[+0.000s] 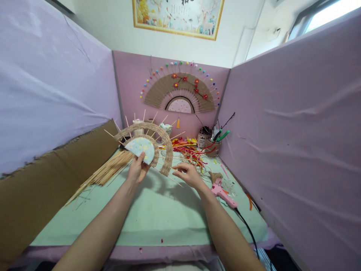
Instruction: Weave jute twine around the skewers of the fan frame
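A half-round woven fan (167, 145) with thin sticks fanning outward is held up above the green table, tilted down to the right. Its pale, flower-patterned centre piece (142, 148) is pinched near the lower edge by my left hand (137, 170), thumb in front. Two bands of brown twine curve round that centre across the sticks. At the fan's lower right end, my right hand (186, 174) has its thumb and fingertips close together by the outer band; what they grip, if anything, is too small to tell.
Sticks (105, 168) lie in a bundle at left beside a cardboard sheet (56, 177). Red and yellow strips (191, 150) lie behind. A pink glue gun (224, 194) with a black cord is at right, near a tool holder (211, 148). A finished fan (163, 90) hangs behind.
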